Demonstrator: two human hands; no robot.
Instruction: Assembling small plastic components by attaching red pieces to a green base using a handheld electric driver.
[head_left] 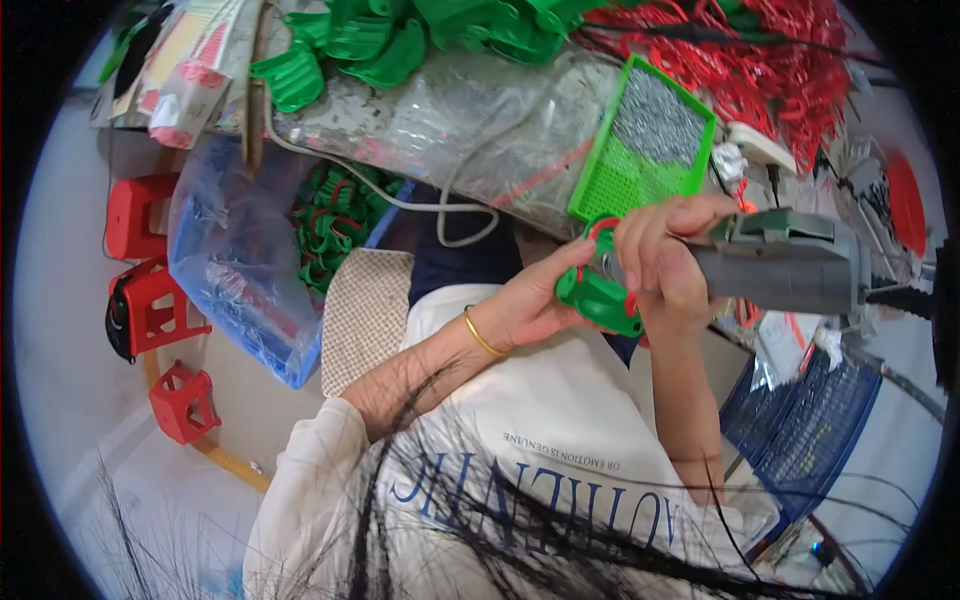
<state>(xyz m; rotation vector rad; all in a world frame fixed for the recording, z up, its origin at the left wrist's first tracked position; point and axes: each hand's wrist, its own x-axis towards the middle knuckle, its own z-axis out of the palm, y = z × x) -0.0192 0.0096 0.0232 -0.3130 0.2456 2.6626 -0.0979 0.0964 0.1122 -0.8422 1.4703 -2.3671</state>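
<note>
A curved green plastic piece with red strap on it [597,299] is held in my left hand [540,300], whose fingers are closed on its left side. My right hand [665,250] wraps round the front of a grey electric screwdriver [785,272], which lies nearly level. The nose of the screwdriver points left and meets the green piece; the exact contact is hidden by my fingers. Just beyond my hands, a bright green tray [594,165] holds many small silvery screws [657,122].
Loose green plastic pieces [375,45] are heaped on the bench [430,110], with tangled red straps [770,70] at far right. A white cable [385,182] hangs over the edge. Left stand a plastic-lined blue bin [235,300] of green-and-red pieces and red stools [183,402].
</note>
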